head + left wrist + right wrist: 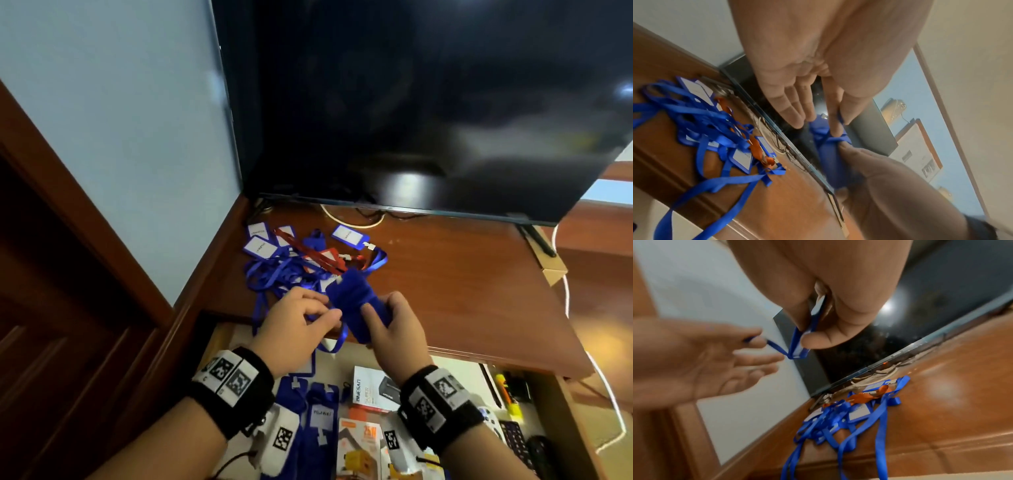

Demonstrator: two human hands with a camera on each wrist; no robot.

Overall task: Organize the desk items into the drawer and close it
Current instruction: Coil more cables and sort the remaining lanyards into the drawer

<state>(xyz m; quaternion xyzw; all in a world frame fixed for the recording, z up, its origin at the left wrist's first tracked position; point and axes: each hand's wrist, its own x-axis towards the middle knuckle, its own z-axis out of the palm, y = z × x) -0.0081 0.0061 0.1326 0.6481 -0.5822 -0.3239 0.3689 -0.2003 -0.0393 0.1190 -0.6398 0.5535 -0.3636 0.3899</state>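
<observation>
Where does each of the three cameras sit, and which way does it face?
Head: worn on the head, looking down at the desk and open drawer; shows both forearms and hands.
Left wrist: looks along the left hand, which pinches a blue lanyard; the right hand shows too.
Right wrist: looks along the right hand, which grips the blue badge holder; the left hand enters from the left.
Shared: all see the lanyard pile and the dark screen.
</observation>
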